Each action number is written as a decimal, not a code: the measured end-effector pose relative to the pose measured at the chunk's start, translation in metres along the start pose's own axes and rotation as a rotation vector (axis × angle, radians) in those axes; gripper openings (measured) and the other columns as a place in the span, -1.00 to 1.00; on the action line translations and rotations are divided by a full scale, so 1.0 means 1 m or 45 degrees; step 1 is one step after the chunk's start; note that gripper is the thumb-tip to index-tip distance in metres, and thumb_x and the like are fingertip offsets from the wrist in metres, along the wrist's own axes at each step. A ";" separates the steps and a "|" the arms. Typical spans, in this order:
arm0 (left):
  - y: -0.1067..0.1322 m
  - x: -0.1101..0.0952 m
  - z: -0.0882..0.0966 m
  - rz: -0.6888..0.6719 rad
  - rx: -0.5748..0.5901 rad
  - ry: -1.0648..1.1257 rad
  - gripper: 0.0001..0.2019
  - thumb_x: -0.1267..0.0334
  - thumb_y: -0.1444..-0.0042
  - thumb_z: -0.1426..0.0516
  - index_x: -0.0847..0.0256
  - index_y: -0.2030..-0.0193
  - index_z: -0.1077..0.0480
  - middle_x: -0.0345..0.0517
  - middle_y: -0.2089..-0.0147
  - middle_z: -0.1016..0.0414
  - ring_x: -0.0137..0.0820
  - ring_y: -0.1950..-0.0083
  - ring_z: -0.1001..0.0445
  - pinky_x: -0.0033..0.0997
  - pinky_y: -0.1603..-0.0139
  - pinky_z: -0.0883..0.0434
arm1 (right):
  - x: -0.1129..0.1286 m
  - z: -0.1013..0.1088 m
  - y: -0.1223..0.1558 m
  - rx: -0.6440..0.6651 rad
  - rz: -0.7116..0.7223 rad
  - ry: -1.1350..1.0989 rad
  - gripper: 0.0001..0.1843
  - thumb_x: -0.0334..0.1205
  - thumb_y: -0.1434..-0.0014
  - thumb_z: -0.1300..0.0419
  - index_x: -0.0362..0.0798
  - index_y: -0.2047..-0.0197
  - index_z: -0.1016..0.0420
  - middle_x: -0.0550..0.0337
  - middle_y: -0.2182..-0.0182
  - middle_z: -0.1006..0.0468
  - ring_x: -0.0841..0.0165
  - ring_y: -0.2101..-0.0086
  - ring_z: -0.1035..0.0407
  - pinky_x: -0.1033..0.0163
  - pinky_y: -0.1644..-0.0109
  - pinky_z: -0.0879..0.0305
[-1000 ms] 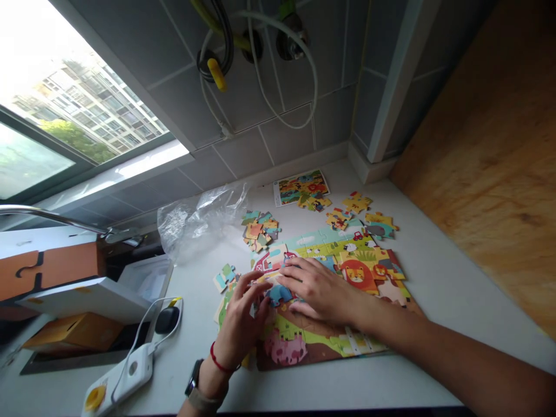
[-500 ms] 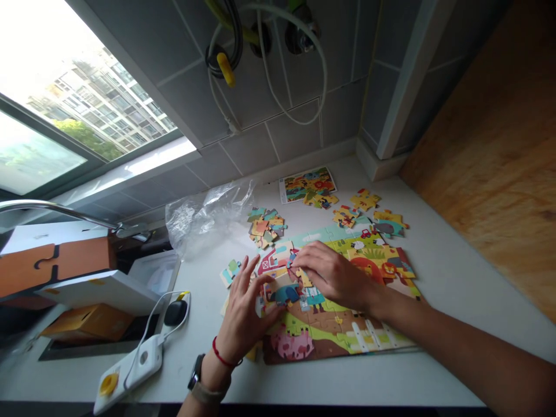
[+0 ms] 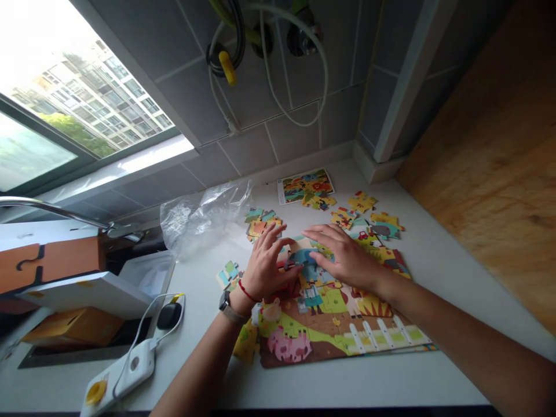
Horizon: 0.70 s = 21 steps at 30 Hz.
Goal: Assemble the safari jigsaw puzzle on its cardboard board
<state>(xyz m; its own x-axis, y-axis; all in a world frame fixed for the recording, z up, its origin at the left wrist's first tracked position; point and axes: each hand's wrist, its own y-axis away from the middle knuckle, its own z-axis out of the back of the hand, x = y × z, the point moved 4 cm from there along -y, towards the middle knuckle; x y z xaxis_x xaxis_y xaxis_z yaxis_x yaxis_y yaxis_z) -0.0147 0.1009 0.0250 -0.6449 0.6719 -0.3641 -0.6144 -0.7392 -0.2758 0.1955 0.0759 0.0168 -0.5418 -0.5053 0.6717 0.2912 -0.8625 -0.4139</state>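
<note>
The fingers of the left hand [image 3: 271, 260] stand apart and curved. The fingers of the right hand [image 3: 343, 258] lie close together and nearly flat. Both sets of fingertips are at the blue piece [image 3: 304, 258] near the middle of the puzzle [image 3: 330, 330]; whether either hand clamps it cannot be determined.

The puzzle lies on the counter [image 3: 369, 388]. Its lower section is joined, showing the pig and fence. Its upper section is partly hidden by the hands, so its state cannot be fully determined.

Loose pieces lie in seven groups: one heap [image 3: 263, 226] beside the plastic bag [image 3: 202, 217], one cluster [image 3: 228, 275] left of the puzzle, one yellow group [image 3: 245, 343] below the left wrist, one group [image 3: 319, 202] on the edge of the picture card [image 3: 306, 186], and three groups [image 3: 361, 202] [image 3: 343, 218] [image 3: 386, 226] above the puzzle. The exact piece count cannot be determined.
</note>
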 end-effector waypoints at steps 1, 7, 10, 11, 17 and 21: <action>-0.004 0.003 -0.004 -0.004 0.014 -0.007 -0.53 0.14 -0.15 -0.39 0.12 -0.15 -0.43 0.15 -0.46 -0.30 0.09 -0.56 -0.16 0.26 -0.50 -0.27 | -0.002 -0.002 0.001 0.052 0.029 0.060 -0.52 -0.30 -0.35 -0.22 0.12 -0.30 -0.53 0.01 -0.18 -0.58 0.08 -0.20 -0.43 -0.18 -0.33 -0.41; 0.003 0.017 -0.015 0.009 0.026 0.008 -0.49 0.05 -0.24 -0.35 0.09 -0.27 -0.41 0.11 -0.42 -0.37 0.06 -0.53 -0.22 0.26 -0.47 -0.33 | -0.007 -0.009 0.006 0.133 0.128 0.254 -0.66 -0.36 -0.36 -0.23 0.09 -0.12 -0.67 -0.03 -0.17 -0.58 0.04 -0.24 -0.39 -0.23 -0.33 -0.42; 0.012 0.022 -0.013 0.018 0.008 0.044 -0.45 0.06 -0.29 -0.33 0.08 -0.35 -0.36 0.09 -0.36 -0.46 0.03 -0.50 -0.29 0.24 -0.45 -0.36 | -0.008 -0.012 0.006 0.146 0.115 0.294 -0.72 -0.38 -0.36 -0.22 0.06 -0.01 -0.72 -0.02 -0.13 -0.60 0.05 -0.20 -0.42 -0.21 -0.29 -0.47; 0.014 0.023 -0.013 0.012 0.008 0.060 -0.49 0.07 -0.31 -0.31 0.08 -0.34 -0.37 0.08 -0.34 -0.49 0.01 -0.48 -0.32 0.22 -0.44 -0.38 | -0.009 -0.012 0.006 0.149 0.102 0.292 -0.73 -0.37 -0.37 -0.23 0.06 0.00 -0.72 -0.03 -0.11 -0.61 0.05 -0.18 -0.43 -0.21 -0.27 -0.48; 0.017 0.025 -0.007 -0.044 -0.004 0.123 -0.70 0.09 -0.35 -0.28 0.07 -0.15 -0.50 0.02 -0.28 -0.55 -0.07 -0.42 -0.39 0.18 -0.39 -0.43 | -0.010 -0.013 0.005 0.142 0.040 0.266 -0.75 -0.34 -0.36 -0.26 0.10 0.02 -0.73 0.00 -0.10 -0.60 0.04 -0.18 -0.43 -0.24 -0.26 -0.48; 0.017 0.024 -0.004 -0.083 0.052 0.117 -0.62 0.02 -0.32 -0.31 0.08 -0.18 -0.50 0.05 -0.32 -0.51 -0.03 -0.45 -0.36 0.18 -0.41 -0.42 | -0.004 -0.013 0.005 0.190 0.089 0.377 -0.78 -0.29 -0.37 -0.26 0.05 0.00 -0.72 -0.04 -0.19 -0.57 -0.03 -0.26 -0.38 -0.28 -0.32 -0.43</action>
<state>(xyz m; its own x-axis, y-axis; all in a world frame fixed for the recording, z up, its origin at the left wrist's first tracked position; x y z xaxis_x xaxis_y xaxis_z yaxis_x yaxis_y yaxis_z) -0.0387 0.1043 0.0079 -0.5601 0.7100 -0.4269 -0.6727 -0.6905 -0.2658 0.1888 0.0740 0.0037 -0.7156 -0.5519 0.4281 0.4362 -0.8318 -0.3432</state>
